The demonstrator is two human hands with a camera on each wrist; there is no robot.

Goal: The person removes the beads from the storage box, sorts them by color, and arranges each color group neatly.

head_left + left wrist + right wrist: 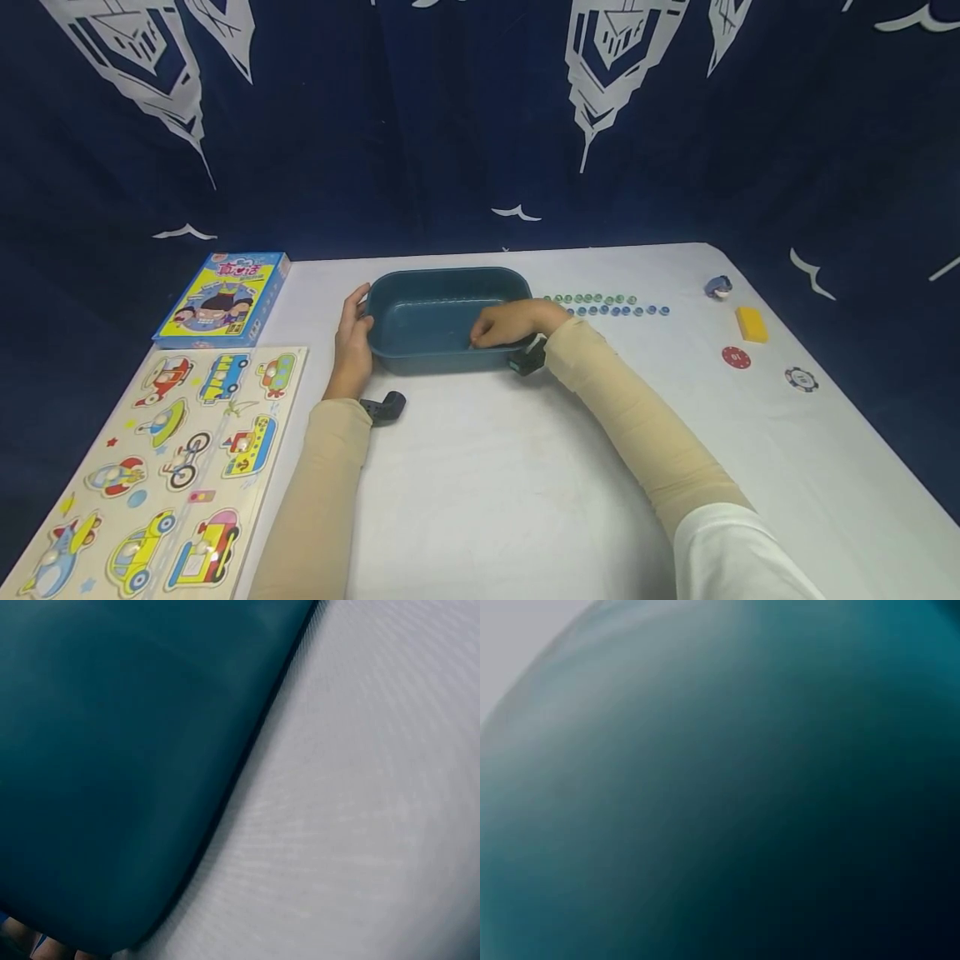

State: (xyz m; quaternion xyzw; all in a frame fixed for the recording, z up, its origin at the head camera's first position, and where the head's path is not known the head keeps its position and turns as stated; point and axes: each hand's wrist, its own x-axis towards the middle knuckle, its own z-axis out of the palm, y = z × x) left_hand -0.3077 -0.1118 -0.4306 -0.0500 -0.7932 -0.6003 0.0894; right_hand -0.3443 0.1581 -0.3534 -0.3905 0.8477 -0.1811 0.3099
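Observation:
A dark teal rectangular tub [442,365] stands on the white-covered table. My left hand [349,348] grips its left end, with the thumb near the rim and the fingers along the outer wall. In the left wrist view a few fingertips [51,949] show at the tub's corner. Over the tub's right end reaches my right hand [516,322], its fingers bent down inside; whether they pinch anything is hidden. The right wrist view is a blur of the tub wall [705,712]. Just right of the tub lie a row of green marbles [598,298] and a row of blue marbles [616,312].
On the left lie a boxed card game [217,304] and a wooden vehicle puzzle board [161,467]. To the right are a small blue-and-white figure [717,287], a yellow block [752,325], a red chip [736,357] and a black-and-white chip [802,380]. A dark blue curtain [420,125] hangs behind.

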